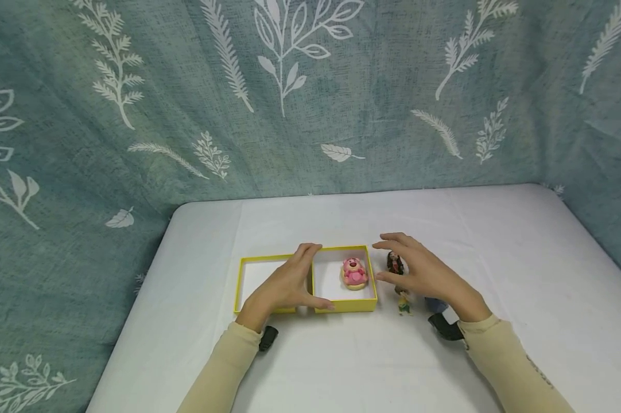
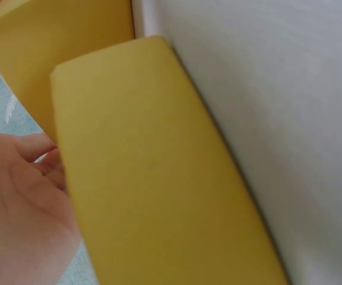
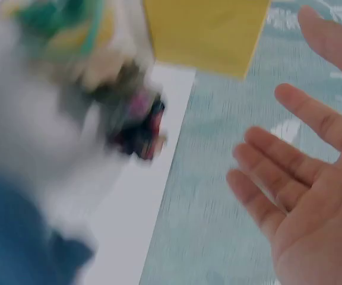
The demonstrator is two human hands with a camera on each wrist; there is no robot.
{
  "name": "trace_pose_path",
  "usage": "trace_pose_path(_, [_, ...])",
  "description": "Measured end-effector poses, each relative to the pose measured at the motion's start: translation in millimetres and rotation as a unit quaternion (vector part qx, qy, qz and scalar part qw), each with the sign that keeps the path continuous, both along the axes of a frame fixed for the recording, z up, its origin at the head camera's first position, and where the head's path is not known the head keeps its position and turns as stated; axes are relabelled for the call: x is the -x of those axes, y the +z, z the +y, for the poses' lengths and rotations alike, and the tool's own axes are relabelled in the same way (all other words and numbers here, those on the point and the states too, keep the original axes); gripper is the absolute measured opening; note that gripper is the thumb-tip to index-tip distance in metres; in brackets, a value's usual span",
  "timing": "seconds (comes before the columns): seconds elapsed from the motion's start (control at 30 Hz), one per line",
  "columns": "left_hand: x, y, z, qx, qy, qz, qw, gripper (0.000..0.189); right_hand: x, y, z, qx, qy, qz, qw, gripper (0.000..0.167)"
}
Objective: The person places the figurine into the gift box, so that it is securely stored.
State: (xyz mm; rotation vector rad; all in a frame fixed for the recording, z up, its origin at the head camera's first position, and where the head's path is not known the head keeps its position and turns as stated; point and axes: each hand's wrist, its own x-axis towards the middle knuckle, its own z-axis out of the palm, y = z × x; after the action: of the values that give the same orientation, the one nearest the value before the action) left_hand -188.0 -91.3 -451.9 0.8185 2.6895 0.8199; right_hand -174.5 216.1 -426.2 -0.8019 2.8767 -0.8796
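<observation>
My left hand (image 1: 290, 279) spans the right-hand yellow box (image 1: 346, 305), thumb along its front wall and fingers at its back edge. Inside that box, on the white floor, lies a pink bear figure (image 1: 354, 273). My right hand (image 1: 424, 272) hovers just right of the box with fingers spread and nothing held; its palm (image 3: 322, 219) shows in the right wrist view. Below and beside this hand are a dark-haired figurine (image 1: 395, 262) and a small green-and-yellow figurine (image 1: 404, 304), blurred in the right wrist view.
A second yellow-rimmed tray (image 1: 239, 287), white inside, sits left of the box, partly behind my left hand. A blue object (image 1: 435, 305) lies under my right wrist, mostly hidden. The white tabletop (image 1: 341, 367) ends at a green leaf-patterned curtain (image 1: 310, 155).
</observation>
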Motion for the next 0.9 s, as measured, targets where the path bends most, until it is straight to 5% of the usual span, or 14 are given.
trace_pose_path(0.33, [1.2,3.9,0.5,0.009,-0.004,0.003,0.9999,0.123,-19.1,-10.7,53,0.002,-0.005,-0.028,0.9996,0.062])
trace_pose_path(0.9, [1.5,-0.3,-1.9,0.003,-0.003,0.003,1.0000,0.124,-15.2,-32.4,66,-0.020,0.018,-0.102,0.9944,0.077])
